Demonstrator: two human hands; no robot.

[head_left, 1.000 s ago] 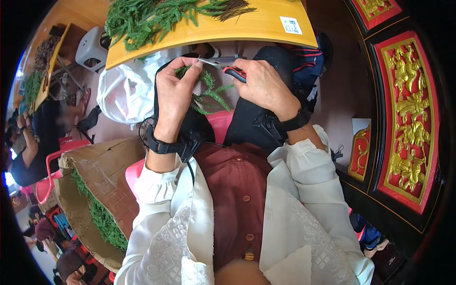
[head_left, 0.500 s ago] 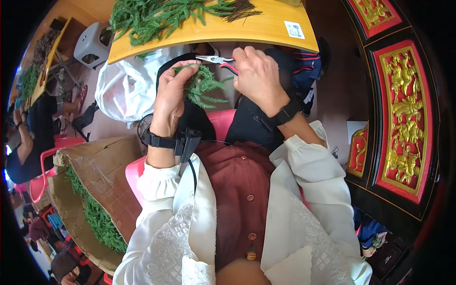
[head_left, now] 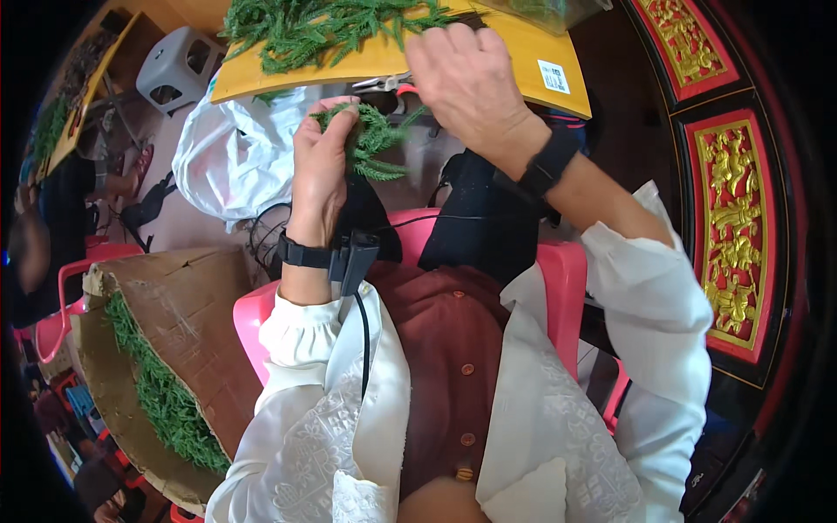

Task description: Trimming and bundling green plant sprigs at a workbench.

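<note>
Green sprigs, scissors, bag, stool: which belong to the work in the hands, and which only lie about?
In the work:
left hand, holding a bunch of feathery green sprigs
right hand
red-handled metal scissors
yellow wooden board with more sprigs

Lying about:
white plastic bag
grey plastic stool
brown cardboard box
</note>
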